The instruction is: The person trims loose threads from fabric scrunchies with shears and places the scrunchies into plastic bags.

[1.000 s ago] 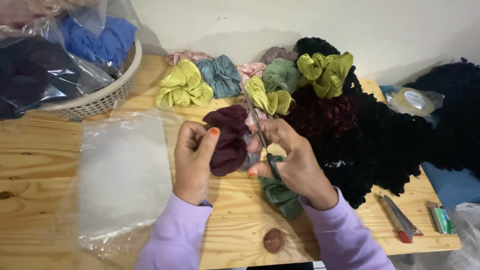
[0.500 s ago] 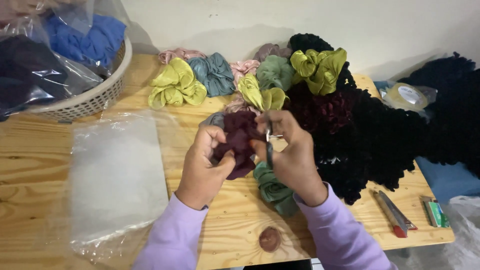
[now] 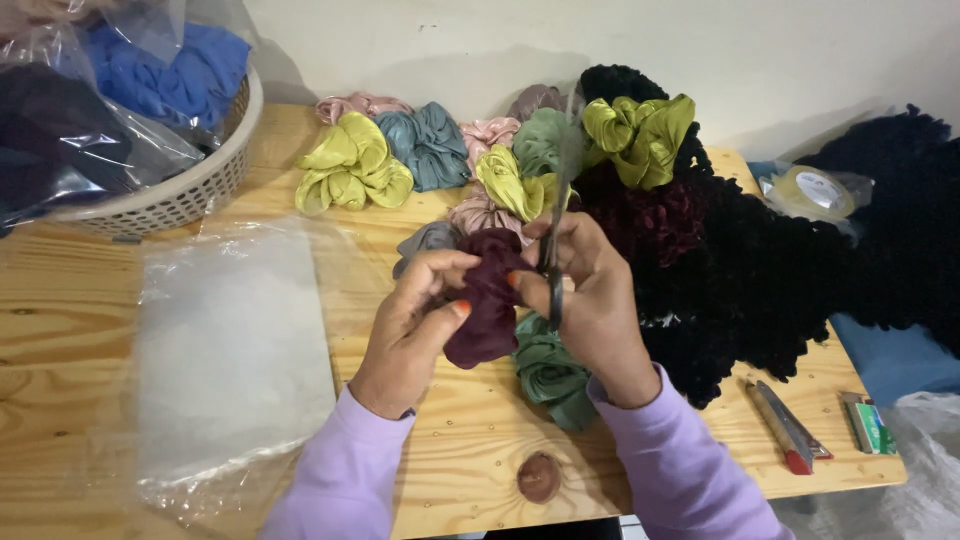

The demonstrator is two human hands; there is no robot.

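Observation:
A dark maroon scrunchie [image 3: 489, 297] is pinched between both hands above the wooden table [image 3: 60, 330]. My left hand [image 3: 410, 330] grips its left side with thumb and fingers. My right hand [image 3: 590, 295] holds a pair of scissors [image 3: 556, 250], blades pointing up and away, and also touches the scrunchie's right edge. A green scrunchie [image 3: 548, 370] lies on the table under my right wrist. A grey scrunchie [image 3: 425, 240] sits just behind my left hand.
Several yellow-green, teal, pink and olive scrunchies [image 3: 350, 165] lie at the back. A black fuzzy pile [image 3: 760, 270] fills the right. A clear plastic bag [image 3: 230, 350] lies left, a basket [image 3: 170, 200] of bagged fabric far left. A red-tipped cutter [image 3: 785, 425] and tape roll [image 3: 815, 190] are right.
Both hands have lifted the maroon scrunchie slightly up and away from me. The scissors have swung from pointing down to blades pointing upward.

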